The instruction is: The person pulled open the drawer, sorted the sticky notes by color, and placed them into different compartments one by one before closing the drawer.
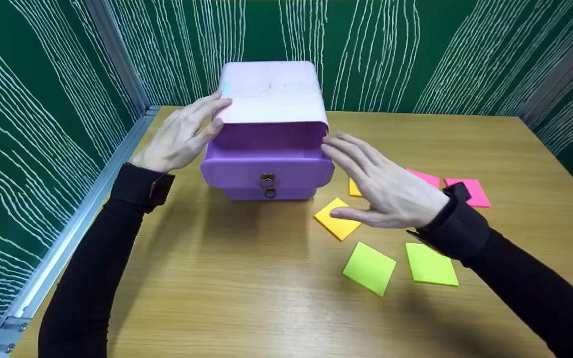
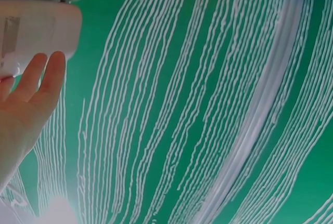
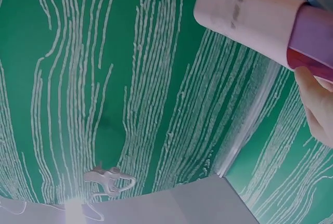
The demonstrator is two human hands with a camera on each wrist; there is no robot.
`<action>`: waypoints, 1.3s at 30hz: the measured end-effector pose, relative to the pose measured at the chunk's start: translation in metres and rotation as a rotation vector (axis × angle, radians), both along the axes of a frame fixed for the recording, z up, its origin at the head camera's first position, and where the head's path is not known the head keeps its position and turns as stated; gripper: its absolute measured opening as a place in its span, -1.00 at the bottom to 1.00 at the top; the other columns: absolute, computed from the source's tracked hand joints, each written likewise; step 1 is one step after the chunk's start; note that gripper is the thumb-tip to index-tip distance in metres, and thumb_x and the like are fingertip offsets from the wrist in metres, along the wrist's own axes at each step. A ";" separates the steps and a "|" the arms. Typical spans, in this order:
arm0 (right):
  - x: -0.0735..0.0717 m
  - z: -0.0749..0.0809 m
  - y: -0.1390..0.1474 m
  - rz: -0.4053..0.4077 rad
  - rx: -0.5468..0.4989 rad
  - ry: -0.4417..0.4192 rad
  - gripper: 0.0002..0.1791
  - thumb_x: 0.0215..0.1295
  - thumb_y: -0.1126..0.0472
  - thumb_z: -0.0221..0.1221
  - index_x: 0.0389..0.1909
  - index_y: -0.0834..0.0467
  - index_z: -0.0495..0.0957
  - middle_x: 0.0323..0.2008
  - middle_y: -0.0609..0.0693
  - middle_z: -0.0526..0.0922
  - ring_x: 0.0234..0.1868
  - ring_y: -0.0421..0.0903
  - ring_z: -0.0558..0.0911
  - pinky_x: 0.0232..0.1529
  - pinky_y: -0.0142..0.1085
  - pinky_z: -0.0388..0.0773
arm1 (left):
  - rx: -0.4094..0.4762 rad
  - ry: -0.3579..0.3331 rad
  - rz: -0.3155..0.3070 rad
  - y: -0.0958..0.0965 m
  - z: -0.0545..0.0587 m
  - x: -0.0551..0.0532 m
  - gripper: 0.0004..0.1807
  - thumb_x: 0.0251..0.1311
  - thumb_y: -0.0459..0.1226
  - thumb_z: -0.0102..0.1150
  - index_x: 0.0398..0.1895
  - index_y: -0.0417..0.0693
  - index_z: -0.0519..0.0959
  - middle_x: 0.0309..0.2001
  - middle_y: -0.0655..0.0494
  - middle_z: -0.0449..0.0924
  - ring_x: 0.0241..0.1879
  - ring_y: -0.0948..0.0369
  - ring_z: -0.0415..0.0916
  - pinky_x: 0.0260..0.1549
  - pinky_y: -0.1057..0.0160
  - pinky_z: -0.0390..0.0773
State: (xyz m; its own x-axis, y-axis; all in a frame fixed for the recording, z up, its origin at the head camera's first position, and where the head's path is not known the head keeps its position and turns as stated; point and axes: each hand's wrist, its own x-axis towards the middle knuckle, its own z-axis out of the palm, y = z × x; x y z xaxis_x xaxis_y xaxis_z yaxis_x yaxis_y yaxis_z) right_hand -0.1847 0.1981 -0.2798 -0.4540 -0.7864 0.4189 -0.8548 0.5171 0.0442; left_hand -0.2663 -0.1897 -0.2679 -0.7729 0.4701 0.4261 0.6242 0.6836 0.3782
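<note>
No text, label, brand, number or sign can be read in any of the three views. On the pale top of the drawer unit (image 1: 274, 107), faint marks (image 1: 269, 88) are noted near the middle, too weak to be made out. A small teal patch (image 1: 226, 90) is observed at the left edge of that top; no characters can be distinguished in it. In the left wrist view, a grey patch (image 2: 10, 34) is seen on the casing, and in the right wrist view a dark streak (image 3: 238, 7); neither can be deciphered.
</note>
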 end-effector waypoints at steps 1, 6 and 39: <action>0.000 -0.003 0.004 -0.016 -0.003 -0.003 0.04 0.33 -0.26 0.18 0.58 0.21 -0.06 0.55 0.18 0.10 0.56 0.16 0.09 0.57 -0.04 0.11 | 0.001 -0.002 -0.001 0.000 0.000 0.000 -0.13 0.36 0.42 -0.44 0.50 0.11 0.28 0.57 0.00 0.12 0.52 -0.07 0.14 0.46 -0.20 0.15; 0.000 -0.022 0.030 -0.084 -0.012 -0.052 0.05 0.33 -0.18 0.22 0.59 0.20 -0.12 0.55 0.18 0.08 0.53 0.16 0.15 0.44 0.07 0.31 | 0.006 -0.008 -0.001 0.000 -0.002 0.000 -0.12 0.35 0.44 -0.45 0.51 0.13 0.26 0.57 0.03 0.11 0.52 -0.06 0.13 0.47 -0.20 0.14; 0.057 -0.125 0.072 -0.028 0.208 -0.150 -0.21 -0.03 -0.29 0.43 0.24 -0.03 0.56 0.01 0.02 0.54 -0.03 -0.10 0.52 -0.15 -0.22 0.67 | 0.023 -0.019 0.000 -0.002 -0.007 -0.001 -0.14 0.36 0.43 -0.47 0.54 0.20 0.20 0.60 0.11 0.03 0.52 -0.10 0.12 0.43 -0.28 0.14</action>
